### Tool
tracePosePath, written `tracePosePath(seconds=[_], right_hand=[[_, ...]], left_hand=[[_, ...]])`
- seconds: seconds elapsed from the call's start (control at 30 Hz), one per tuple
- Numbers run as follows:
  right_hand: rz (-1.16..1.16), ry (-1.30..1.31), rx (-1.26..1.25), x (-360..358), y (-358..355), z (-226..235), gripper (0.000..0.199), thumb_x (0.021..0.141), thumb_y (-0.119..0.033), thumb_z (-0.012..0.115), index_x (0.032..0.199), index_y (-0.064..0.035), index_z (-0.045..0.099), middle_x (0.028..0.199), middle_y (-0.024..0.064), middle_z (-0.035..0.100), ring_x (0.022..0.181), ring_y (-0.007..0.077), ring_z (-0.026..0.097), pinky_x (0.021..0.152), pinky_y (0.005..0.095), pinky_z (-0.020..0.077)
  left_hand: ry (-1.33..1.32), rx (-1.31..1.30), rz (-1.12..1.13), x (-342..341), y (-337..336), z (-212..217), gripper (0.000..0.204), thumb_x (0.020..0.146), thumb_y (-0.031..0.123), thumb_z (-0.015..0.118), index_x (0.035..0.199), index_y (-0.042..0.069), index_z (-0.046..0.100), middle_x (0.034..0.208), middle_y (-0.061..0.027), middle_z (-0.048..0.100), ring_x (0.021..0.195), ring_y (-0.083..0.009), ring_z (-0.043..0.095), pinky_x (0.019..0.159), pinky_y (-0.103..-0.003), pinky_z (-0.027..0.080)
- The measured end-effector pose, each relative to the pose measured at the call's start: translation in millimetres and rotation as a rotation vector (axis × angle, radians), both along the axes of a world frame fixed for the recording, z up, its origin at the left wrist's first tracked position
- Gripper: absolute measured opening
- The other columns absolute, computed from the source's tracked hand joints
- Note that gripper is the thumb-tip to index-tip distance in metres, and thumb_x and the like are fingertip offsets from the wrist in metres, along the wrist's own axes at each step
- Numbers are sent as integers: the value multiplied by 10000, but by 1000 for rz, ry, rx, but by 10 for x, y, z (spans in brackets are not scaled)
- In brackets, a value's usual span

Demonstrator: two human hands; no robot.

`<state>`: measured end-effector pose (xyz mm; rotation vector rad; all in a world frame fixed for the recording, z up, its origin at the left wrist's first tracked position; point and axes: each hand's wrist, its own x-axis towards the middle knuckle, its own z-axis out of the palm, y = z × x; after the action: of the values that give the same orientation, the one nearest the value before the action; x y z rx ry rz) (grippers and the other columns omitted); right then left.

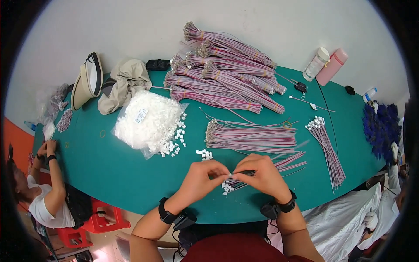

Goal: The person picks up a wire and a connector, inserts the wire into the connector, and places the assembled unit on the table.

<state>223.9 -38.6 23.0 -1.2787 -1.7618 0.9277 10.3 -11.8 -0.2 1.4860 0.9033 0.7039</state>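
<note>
My left hand (205, 177) and my right hand (260, 174) meet fingertip to fingertip above the table's near side. A small white plastic connector (230, 175) shows between them, pinched by my left thumb and forefinger. My right thumb and forefinger are pressed together against its other side; what they grip is hidden. Below my fingers lies a cluster of wires with white connectors (227, 187) on their ends. Loose grey-and-pink wires (290, 162) stick out past my right hand. A few loose white connectors (204, 154) sit just beyond my left hand.
Behind my hands is a wire bundle (251, 134); more bundles (222, 72) are piled at the back. A bag of white connectors (148, 120) spills at left. Finished-looking wires (327, 153), bottles (331, 66) and keys (300, 87) stand right. A person (46, 187) works at far left.
</note>
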Motion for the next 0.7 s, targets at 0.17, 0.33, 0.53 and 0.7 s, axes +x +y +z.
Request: tracePosePath(seconds=[0.17,0.33,0.53,0.7], right_hand=[[-50,-268,67,97,30,-106,111,779,-68,755,837,11,703,753,115,679,633,231,635,586,311,491],[16,-210,-79,9,-16,0,104,792,-65,742,845,15,701,767,125,679,683,271,645,618,339,505],[69,-139,78,-66,-40,-76,88,798,-48,721,856,12,692,793,130,673,710,297,641,637,352,509],[-170,-399,295,87,135,-202,123,780,-32,711,889,5,670,826,129,661,743,320,625,661,365,502]], left_hand=[[206,239,-111,43,-29,-7,118,815,33,749,919,10,698,785,-39,671,652,-85,610,587,-240,497],[171,276,44,27,10,4,115,821,38,734,927,16,696,737,-37,644,605,-86,584,549,-246,473],[151,250,69,19,25,0,112,834,33,719,943,20,695,754,-43,645,607,-85,582,546,-242,467],[205,316,-21,9,44,-50,146,846,35,710,988,11,686,815,-52,667,619,-85,583,559,-234,468]])
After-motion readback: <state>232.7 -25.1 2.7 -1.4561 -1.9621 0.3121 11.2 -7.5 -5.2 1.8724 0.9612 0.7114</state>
